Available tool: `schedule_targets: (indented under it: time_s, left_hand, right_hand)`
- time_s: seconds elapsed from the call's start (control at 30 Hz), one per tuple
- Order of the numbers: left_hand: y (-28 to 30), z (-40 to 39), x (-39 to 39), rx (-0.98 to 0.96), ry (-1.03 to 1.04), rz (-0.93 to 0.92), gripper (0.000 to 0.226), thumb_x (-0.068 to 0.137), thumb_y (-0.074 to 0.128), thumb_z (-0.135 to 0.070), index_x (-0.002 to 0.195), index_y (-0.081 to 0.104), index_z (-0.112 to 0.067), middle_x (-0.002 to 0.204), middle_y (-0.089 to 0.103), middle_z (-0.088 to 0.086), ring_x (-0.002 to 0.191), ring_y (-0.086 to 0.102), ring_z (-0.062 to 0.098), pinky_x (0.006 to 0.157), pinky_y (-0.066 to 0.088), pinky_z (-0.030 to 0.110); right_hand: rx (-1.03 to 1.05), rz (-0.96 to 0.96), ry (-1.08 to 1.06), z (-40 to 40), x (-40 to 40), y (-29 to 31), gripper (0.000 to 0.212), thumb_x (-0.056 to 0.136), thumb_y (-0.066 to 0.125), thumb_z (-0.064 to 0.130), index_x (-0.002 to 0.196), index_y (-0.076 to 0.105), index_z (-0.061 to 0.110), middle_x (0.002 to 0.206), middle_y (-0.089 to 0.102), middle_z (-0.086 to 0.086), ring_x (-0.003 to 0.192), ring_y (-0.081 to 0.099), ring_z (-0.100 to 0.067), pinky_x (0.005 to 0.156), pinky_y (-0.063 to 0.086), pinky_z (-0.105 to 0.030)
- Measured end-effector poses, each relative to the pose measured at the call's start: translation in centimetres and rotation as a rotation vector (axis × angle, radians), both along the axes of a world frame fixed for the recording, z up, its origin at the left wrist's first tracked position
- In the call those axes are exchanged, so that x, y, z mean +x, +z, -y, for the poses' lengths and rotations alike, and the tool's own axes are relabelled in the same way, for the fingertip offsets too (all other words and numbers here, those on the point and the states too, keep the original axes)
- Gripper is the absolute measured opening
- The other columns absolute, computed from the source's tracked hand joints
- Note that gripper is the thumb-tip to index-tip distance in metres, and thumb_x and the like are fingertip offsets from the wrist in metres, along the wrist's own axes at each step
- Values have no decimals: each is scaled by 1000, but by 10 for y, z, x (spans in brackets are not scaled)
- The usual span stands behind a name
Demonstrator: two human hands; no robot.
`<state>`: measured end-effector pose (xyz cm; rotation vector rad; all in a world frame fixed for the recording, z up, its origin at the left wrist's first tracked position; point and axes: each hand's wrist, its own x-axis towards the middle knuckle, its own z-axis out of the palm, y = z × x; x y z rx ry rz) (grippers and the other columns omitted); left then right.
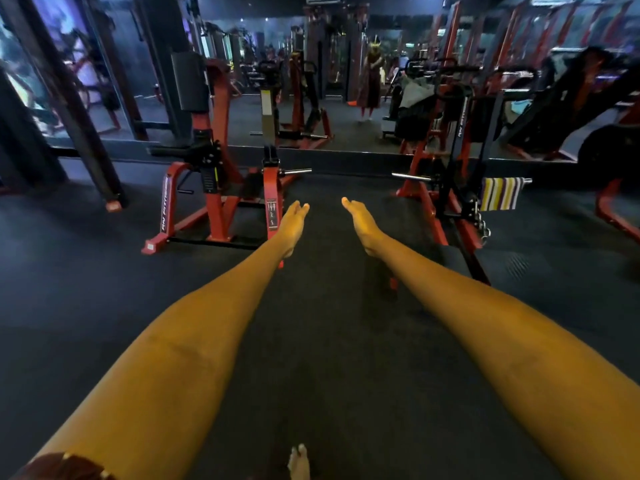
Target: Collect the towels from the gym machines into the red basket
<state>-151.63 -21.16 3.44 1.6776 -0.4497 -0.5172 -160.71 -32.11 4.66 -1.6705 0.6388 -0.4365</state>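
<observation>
A: Black rubber flooring (329,341) covers the whole room; which fixtures stand on it?

B: A red-framed machine (221,202) stands at left and a second red-and-black machine (446,188) at right, both before a wall mirror (346,81) that reflects further equipment and a blurred standing figure. The light is dim, with a bluish cast.

A: Where is the towel?

B: A striped towel (500,193), banded in purple, yellow and white, hangs over a horizontal bar of the right machine, well apart from both hands. A heap of cloth (415,90) shows in the mirror above that machine; whether it is a towel cannot be told. No basket appears in the view.

A: How do the hands lie?

B: Both bare arms extend forward over the floor. The left hand (293,225) is seen edge-on, fingers straight and held together, holding nothing and touching nothing. The right hand (360,221) is likewise flat, fingers straight and close together, also free of any object. The two hands lie near each other, palms facing inward.

A: Anything at the lower edge?

B: A bare foot (298,462) on the floor, and a reddish sleeve (59,467) at the lower left corner.
</observation>
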Motion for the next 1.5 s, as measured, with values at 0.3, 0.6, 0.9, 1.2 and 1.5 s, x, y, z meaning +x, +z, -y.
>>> schedule_targets:
  time_s: [0.3,0.6,0.9,1.2,1.5]
  left_hand:
    - [17,141,192,47,-52,74,54,102,34,-30,151,20,-12,159,18,4,146,20,22,120,17,37]
    - [-5,295,339,56,-143,12,54,103,33,-31,152,15,-15,160,14,3,147,17,22,118,16,36]
    - [-12,448,495,8,-60,-119,58,101,35,-35,152,12,-22,160,14,2,146,18,28,119,16,42]
    - [-16,592,648,-22,-66,-80,56,102,35,-28,152,13,-16,159,19,4,146,20,21,120,17,35]
    - [-10,753,815,2,-126,-104,57,102,34,-33,152,12,-19,160,12,4,147,17,23,120,16,39]
  right_hand:
    - [118,-2,-70,140,180,-3,63,98,38,45,149,25,10,155,28,-8,141,29,-25,114,25,-40]
    - [138,-25,-126,288,324,-19,64,98,38,45,150,22,12,157,24,-7,143,26,-26,115,24,-41]
    - [132,-24,-135,478,476,-20,63,97,40,44,150,24,12,156,26,-7,142,28,-28,117,25,-43]
    - [170,-26,-121,613,641,-26,61,98,39,42,149,26,10,155,29,-9,141,29,-28,118,24,-42]
    - [206,3,-198,746,815,-24,59,99,38,43,149,27,12,155,27,-9,142,28,-27,115,24,-39]
